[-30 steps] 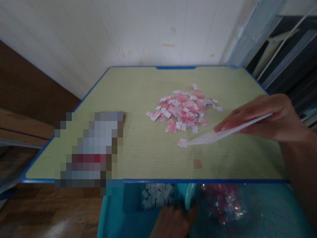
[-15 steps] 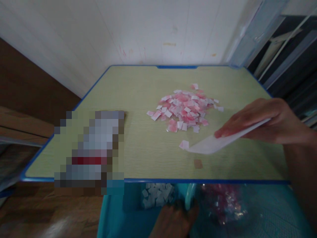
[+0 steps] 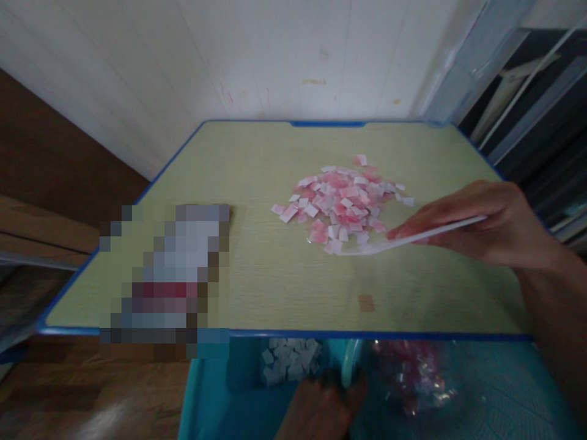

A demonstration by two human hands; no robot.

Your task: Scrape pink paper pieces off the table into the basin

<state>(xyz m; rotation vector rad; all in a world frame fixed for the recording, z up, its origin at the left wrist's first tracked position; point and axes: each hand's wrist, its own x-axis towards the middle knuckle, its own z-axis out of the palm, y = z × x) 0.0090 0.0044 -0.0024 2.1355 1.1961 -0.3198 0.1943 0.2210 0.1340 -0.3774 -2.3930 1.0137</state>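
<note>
My right hand (image 3: 472, 226) pinches a thin white plastic-looking sheet (image 3: 426, 235) at the right of the table. The sheet's low left end meets a small white-and-pink piece (image 3: 334, 247) at the near edge of a heap. That heap of small pink and white pieces (image 3: 342, 198) lies mid-table. Below the table's front edge, my left hand (image 3: 318, 406) is closed, with a curved light-teal handle or rim (image 3: 351, 363) between thumb and fingers. Its fingertips are in shadow.
A blurred-out flat object (image 3: 178, 263) lies at the left of the blue-edged table (image 3: 266, 293). A teal bin (image 3: 215, 397) beneath holds white pieces (image 3: 291, 360) and a clear bag of pink items (image 3: 417, 373). A wall (image 3: 275, 55) stands behind; a brown mark (image 3: 366, 302) is on the tabletop.
My right hand has shifted slightly left and away from me, tilting the sheet. The small piece at its end has moved up against the heap. My left hand stays put.
</note>
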